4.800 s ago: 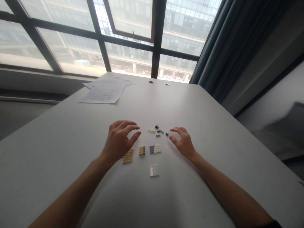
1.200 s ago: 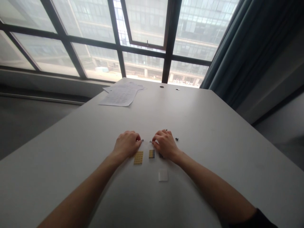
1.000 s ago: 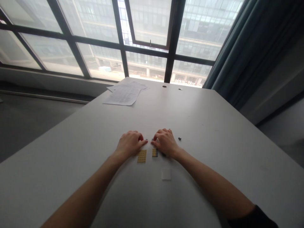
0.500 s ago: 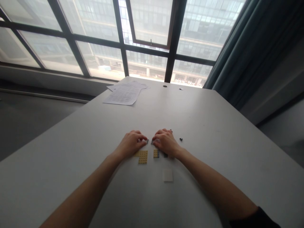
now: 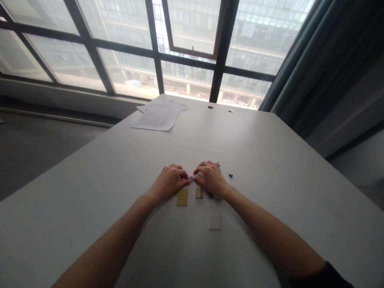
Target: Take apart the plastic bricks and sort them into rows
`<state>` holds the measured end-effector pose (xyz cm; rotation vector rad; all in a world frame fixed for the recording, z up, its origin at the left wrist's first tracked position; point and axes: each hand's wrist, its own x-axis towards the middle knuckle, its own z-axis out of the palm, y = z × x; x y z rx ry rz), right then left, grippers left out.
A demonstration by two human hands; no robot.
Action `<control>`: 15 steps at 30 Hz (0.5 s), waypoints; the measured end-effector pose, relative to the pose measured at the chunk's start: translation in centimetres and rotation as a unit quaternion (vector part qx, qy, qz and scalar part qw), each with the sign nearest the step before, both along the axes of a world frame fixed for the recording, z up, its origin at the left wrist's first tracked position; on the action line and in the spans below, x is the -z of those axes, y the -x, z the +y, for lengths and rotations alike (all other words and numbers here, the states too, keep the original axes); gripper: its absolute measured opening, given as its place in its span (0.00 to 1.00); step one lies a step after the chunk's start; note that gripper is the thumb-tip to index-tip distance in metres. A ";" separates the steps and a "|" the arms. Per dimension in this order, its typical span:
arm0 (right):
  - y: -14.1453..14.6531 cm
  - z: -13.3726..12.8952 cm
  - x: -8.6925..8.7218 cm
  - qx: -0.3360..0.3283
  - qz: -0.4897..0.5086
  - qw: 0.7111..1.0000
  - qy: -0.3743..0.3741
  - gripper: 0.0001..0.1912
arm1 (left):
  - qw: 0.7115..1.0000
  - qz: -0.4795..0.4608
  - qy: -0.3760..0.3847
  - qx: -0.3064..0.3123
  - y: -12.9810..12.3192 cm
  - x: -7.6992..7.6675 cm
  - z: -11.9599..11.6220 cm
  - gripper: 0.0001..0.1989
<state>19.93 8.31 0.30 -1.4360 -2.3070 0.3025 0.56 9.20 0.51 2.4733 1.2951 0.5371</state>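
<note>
Between my two hands is a small grey piece [image 5: 191,179]. The fingertips of my left hand [image 5: 172,180] are closed on its left side. My right hand [image 5: 209,179] meets its right side with thumb and finger, slightly parted above. Just below my left hand lies a yellow studded plate [image 5: 182,197], partly covered by that hand. A smaller yellow and grey studded piece [image 5: 199,193] sits below the gap between the hands. Under my right wrist a dark piece [image 5: 211,196] shows in part.
A pale square tile [image 5: 214,221] lies nearer me on the white table [image 5: 144,160]. Small dark pieces [image 5: 231,176] are right of my right hand. Printed papers [image 5: 159,118] lie at the far left, before the windows.
The two small grey pieces, apart before and one at each hand, now touch or overlap between my fingertips. My hands have come closer together. The view has shifted slightly.
</note>
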 end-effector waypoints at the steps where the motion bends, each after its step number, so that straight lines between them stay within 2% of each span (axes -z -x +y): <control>1: 0.0 0.0 0.0 0.007 -0.001 1.000 0.000 0.05 | 1.000 0.000 -0.001 0.002 0.0 0.0 0.0 0.06; 7: 0.4 -0.1 0.0 -0.007 -0.006 1.000 0.006 0.02 | 1.000 0.005 0.003 0.009 -0.3 0.0 -0.2 0.06; 10: -0.3 -0.2 -0.8 -0.006 0.025 1.000 -0.010 0.02 | 1.000 -0.015 -0.004 0.013 0.2 -0.5 0.0 0.07; 12: -2.1 -0.1 -1.9 0.025 0.083 0.995 -0.049 0.02 | 0.996 -0.079 -0.028 -0.029 1.1 -1.2 0.3 0.09; 15: -6.5 0.0 -3.1 0.116 0.176 0.972 -0.108 0.05 | 0.956 -0.222 -0.053 -0.183 3.0 -1.9 1.0 0.14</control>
